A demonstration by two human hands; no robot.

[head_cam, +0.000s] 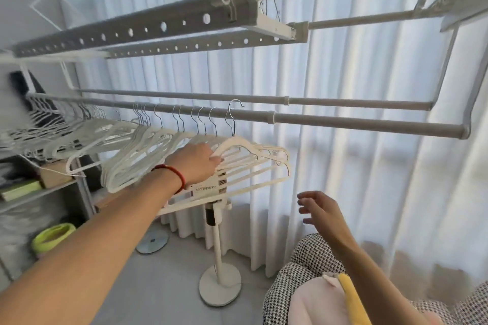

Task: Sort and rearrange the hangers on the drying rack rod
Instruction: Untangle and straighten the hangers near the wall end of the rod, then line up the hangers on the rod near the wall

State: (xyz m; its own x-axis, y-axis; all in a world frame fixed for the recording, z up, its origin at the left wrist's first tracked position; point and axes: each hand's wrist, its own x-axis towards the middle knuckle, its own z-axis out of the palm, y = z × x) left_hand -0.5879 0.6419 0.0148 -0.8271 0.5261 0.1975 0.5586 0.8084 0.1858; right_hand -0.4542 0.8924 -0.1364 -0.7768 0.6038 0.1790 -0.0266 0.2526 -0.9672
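Item: white plastic hangers with thin silver wire hooks (169, 145), hanging in a loose row along the grey metal drying rack rod (343, 121), spreading from about 9 o'clock toward centre frame.

Sub-item: a bunch of the same hangers (253, 163) at the row's 3 o'clock end. I am seeing one tall hook (232, 119) standing above the rod, apparently lifted off; I cannot tell whether the rest are hooked.

Left hand (196, 163): I am holding that bunch, fingers curled over the upper arm of the front hanger near its neck.

Right hand (315, 208): hovering at 5 o'clock, well apart from the rod, fingers loosely spread, holding nothing.

Handling, as I am judging it: light, stiff, smooth plastic that is likely sliding easily on the rod; hooks are prone to tangling when bunched. Best hold: the neck just under the hook, or both shoulders for a stack.
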